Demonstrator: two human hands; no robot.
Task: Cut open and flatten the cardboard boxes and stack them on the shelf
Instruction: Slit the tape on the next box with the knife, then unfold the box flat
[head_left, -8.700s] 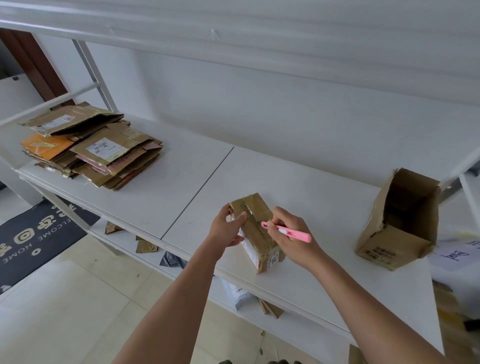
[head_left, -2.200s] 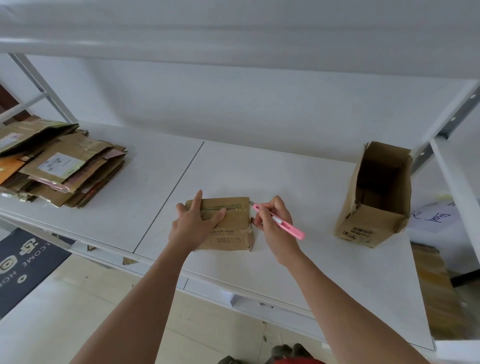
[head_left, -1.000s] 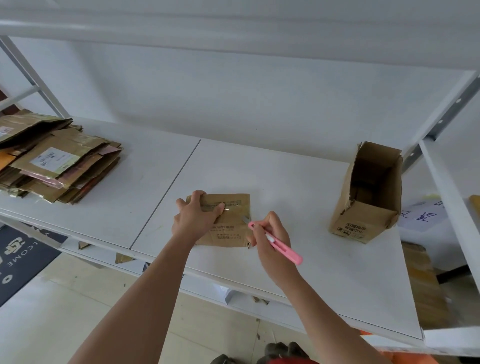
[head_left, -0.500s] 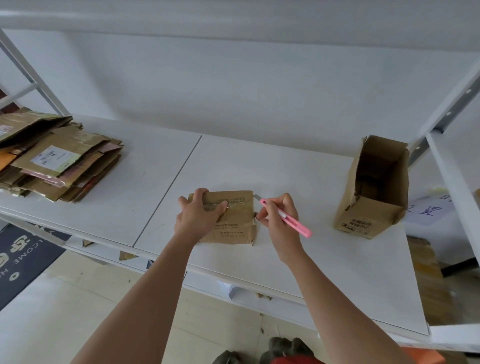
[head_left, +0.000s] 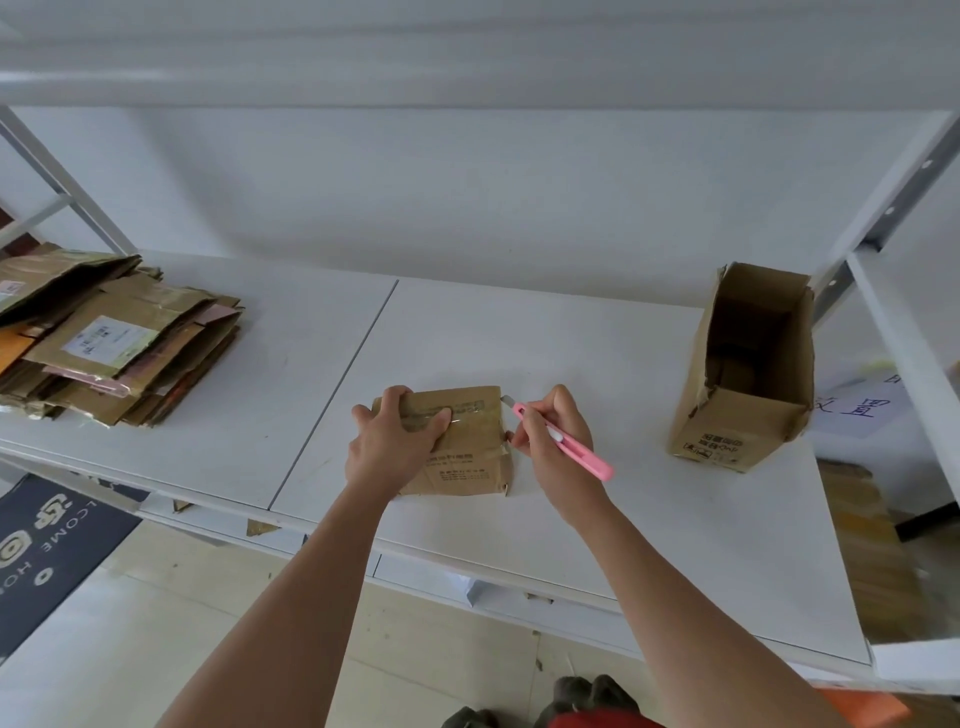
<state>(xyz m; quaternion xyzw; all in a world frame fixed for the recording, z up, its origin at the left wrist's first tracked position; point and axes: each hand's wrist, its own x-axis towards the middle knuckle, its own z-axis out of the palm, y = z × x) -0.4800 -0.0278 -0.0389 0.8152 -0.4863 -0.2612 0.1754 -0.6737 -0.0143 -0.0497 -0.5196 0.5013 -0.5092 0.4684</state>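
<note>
**Cardboard box mid-cut, shelf edge, taped seams**

Small cardboard box (head_left: 457, 441) sat near the front edge of the white shelf (head_left: 597, 353), just right of the seam between the two panels. Pinned down by the left hand (head_left: 397, 441), fingers curled over the far top edge and thumb pressed flat on the taped lid. Pink utility knife (head_left: 558, 439) pinched pen-style in the right hand (head_left: 553, 441), short blade poking out at the box's top right corner, right on or just beside the tape. Couldn't tell if the tip was actually in the seam.

Handling guess: light, probably empty, so likely to skid on that smooth painted surface unless held down hard. Stiff along the corners, soft and dented on the faces. Best held on the top edge, well away from the blade line, pretty much as done.

Textures: brown corrugated board, creased, glossy clear tape across the lid, dark print on the front face. Boxy, squat shape.

Off to the right, well apart, a taller open box (head_left: 748, 374) tipped with its mouth toward the camera, torn rim, not yet flattened. Far left, a messy pile of flattened boxes (head_left: 114, 338), one with a white label.
</note>
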